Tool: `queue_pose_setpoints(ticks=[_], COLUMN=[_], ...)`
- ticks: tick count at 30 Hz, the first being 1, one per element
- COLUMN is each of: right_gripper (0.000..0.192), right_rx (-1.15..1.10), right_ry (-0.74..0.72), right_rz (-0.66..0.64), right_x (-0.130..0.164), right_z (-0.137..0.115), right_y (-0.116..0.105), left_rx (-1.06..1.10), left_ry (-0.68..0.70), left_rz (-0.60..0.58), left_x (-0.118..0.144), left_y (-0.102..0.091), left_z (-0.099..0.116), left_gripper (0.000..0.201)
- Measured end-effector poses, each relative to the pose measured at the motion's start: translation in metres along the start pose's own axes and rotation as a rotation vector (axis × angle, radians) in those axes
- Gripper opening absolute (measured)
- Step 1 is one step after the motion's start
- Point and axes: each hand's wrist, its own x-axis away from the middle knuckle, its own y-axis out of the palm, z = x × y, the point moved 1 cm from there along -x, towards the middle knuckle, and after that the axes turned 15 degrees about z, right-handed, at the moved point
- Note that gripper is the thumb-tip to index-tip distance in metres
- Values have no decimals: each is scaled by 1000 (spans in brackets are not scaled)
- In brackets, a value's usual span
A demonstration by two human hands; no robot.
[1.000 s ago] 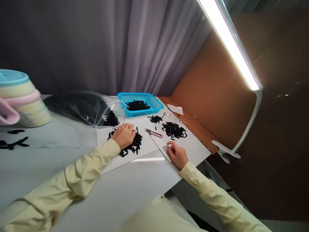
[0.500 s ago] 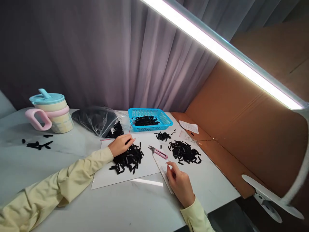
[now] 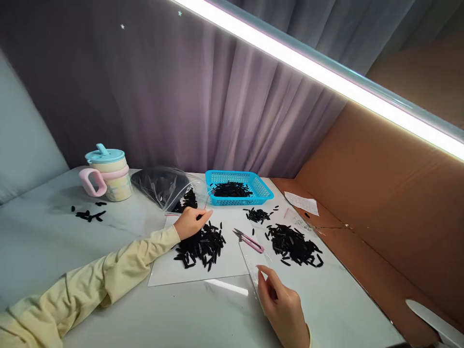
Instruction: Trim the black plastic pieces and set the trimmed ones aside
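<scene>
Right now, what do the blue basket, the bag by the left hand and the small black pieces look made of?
Blue basket: moulded plastic by the look, with open mesh walls and a matte finish. Bag: thin clear plastic film, glossy, creased, dark contents showing through. Black pieces under the left hand: dark, slightly shiny strips, possibly plastic or rubber; too small to tell.

Small piecework bench, likely a workshop sorting station. Shown by heaps of small black parts (image 3: 201,245) on a white sheet (image 3: 170,275) at 6 o'clock, a blue basket (image 3: 263,191) of more at 12, pink snips (image 3: 250,239), a strip lamp (image 3: 326,75) overhead, cardboard screen (image 3: 391,203) at 3 o'clock, grey curtain (image 3: 163,106) behind.
</scene>
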Motion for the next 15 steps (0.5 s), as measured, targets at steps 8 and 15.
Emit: queue_pose_setpoints(ticks=[8, 15], right_gripper=[32, 32], right_rx=[-101, -53], right_ry=[3, -24], right_rz=[-98, 1], right_x=[6, 0], right_z=[4, 9], right_y=[1, -5], left_rx=[12, 89], left_ry=[-47, -130], left_rz=[53, 99], left_x=[-5, -10], left_y=[0, -6], left_z=[-3, -2], left_gripper=[41, 38])
